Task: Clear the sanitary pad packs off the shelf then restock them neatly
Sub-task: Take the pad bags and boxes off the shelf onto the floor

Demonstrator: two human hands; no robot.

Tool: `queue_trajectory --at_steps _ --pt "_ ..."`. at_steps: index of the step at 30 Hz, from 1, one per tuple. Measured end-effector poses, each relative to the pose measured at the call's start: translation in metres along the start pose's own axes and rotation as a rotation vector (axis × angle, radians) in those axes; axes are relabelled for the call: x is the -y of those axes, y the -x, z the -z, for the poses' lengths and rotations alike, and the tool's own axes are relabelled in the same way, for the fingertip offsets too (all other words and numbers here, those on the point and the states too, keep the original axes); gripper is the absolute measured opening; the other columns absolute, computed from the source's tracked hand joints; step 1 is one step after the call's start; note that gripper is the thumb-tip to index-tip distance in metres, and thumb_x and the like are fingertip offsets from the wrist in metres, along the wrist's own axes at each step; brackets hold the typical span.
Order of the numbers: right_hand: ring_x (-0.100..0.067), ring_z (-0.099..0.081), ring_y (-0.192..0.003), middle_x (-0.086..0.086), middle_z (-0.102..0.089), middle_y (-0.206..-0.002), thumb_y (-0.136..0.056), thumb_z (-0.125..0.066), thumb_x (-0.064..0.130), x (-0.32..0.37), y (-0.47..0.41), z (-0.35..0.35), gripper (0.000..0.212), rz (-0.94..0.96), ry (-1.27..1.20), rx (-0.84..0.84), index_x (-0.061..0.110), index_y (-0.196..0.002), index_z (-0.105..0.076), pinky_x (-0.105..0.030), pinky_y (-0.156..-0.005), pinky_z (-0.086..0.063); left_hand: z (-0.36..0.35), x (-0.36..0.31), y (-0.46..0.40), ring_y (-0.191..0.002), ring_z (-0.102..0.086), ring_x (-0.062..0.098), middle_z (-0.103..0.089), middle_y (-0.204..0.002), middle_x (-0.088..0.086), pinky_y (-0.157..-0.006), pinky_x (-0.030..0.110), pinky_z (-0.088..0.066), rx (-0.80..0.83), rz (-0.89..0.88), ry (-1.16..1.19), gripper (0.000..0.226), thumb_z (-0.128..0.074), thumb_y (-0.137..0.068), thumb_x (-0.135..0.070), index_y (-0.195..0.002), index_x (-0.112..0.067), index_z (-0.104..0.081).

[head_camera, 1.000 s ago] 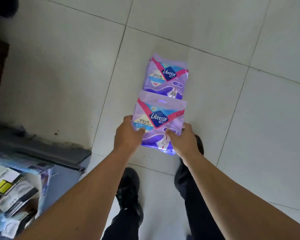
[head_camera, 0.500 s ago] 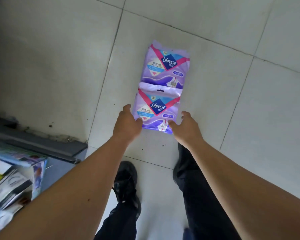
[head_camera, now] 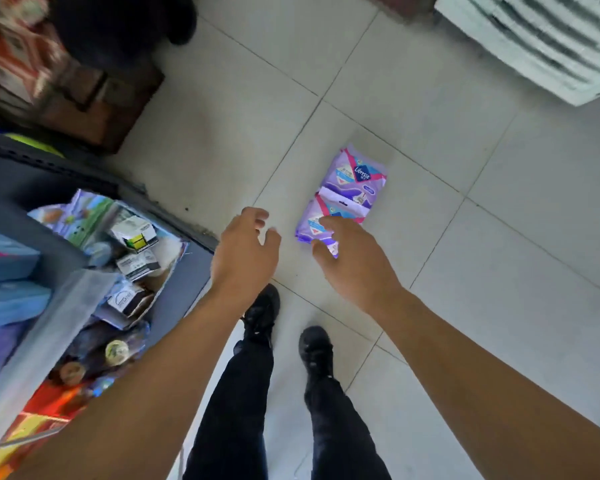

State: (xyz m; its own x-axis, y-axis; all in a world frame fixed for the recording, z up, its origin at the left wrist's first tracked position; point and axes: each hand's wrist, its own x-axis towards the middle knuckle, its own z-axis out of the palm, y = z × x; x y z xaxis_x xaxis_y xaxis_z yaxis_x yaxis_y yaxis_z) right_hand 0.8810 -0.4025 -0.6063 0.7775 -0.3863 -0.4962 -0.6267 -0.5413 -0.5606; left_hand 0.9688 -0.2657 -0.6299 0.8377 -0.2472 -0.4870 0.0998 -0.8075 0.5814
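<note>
Down on the pale, glossy floor tiles lie two sanitary pad packs, soft purple plastic pouches with a crinkled sheen, each roughly rectangular with a flat sealed flap along one short edge. The far pack shows a dark blue diamond logo framed by pink and light blue bands. The near pack sits end to end with it, its white flap overlapping the far pack's lower edge. Together they form one strip whose long axis runs from near-left to far-right across the tile, printed faces up, logo ends pointing away from the person.

Both hands hang above the floor, holding nothing. The left hand is beside the packs and apart from them, fingers loosely spread and slightly curled. The right hand hovers over the near pack's lower end, fingers relaxed and splayed; whether they touch the plastic cannot be told.

At the left stands a dark metal shelf stocked with small boxes and bottles, blurred. Black shoes and dark trousers show below.
</note>
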Motion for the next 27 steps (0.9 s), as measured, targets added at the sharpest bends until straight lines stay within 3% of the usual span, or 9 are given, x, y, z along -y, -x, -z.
queue_trajectory --at_steps 6,9,15,21,27 --pt "-0.012 -0.049 -0.125 0.003 -0.054 -0.136 -0.096 -0.054 0.031 0.059 0.035 -0.011 0.042 0.276 0.008 0.045 0.018 -0.136 -0.05 -0.027 -0.102 -0.039 0.056 0.015 0.078 -0.097 -0.06 0.01 -0.064 -0.103 -0.011 -0.088 0.035 -0.051 -0.175 0.025 0.077 0.021 -0.053 -0.093 -0.027 -0.112 -0.024 -0.06" --pt "-0.011 -0.05 -0.123 0.005 -0.055 -0.134 -0.096 -0.054 0.031 0.096 0.064 -0.02 0.041 0.444 0.024 0.068 0.02 -0.135 -0.05 -0.024 -0.097 -0.039 0.09 0.023 0.121 -0.093 -0.061 0.004 -0.065 -0.101 -0.015 -0.084 0.026 -0.05 -0.313 0.034 0.144 0.018 -0.053 -0.092 -0.027 -0.11 -0.026 -0.06" --pt "-0.015 -0.055 -0.112 0.002 -0.06 -0.123 -0.093 -0.053 0.032 0.189 0.117 -0.049 0.041 0.75 0.008 0.127 0.016 -0.131 -0.054 -0.018 -0.087 -0.038 0.179 0.061 0.188 -0.09 -0.061 0.003 -0.066 -0.099 -0.014 -0.079 0.024 -0.049 -0.615 0.087 0.144 0.019 -0.056 -0.091 -0.023 -0.109 -0.025 -0.062" --pt "-0.017 -0.058 -0.107 0.001 -0.061 -0.119 -0.089 -0.056 0.033 0.273 0.164 -0.112 0.043 0.927 -0.033 0.167 0.017 -0.128 -0.055 -0.02 -0.081 -0.04 0.246 0.131 0.235 -0.081 -0.057 0.0 -0.065 -0.094 -0.014 -0.066 0.001 -0.037 -0.833 0.18 0.166 0.018 -0.058 -0.09 -0.023 -0.107 -0.024 -0.063" --pt "-0.021 -0.059 -0.104 -0.002 -0.061 -0.117 -0.087 -0.061 0.028 0.328 0.226 -0.207 0.041 1.027 -0.004 0.172 0.014 -0.125 -0.056 -0.025 -0.081 -0.042 0.293 0.234 0.286 -0.082 -0.06 -0.002 -0.066 -0.094 -0.014 -0.071 0.008 -0.042 -0.888 0.212 0.207 0.017 -0.058 -0.09 -0.022 -0.106 -0.024 -0.062"
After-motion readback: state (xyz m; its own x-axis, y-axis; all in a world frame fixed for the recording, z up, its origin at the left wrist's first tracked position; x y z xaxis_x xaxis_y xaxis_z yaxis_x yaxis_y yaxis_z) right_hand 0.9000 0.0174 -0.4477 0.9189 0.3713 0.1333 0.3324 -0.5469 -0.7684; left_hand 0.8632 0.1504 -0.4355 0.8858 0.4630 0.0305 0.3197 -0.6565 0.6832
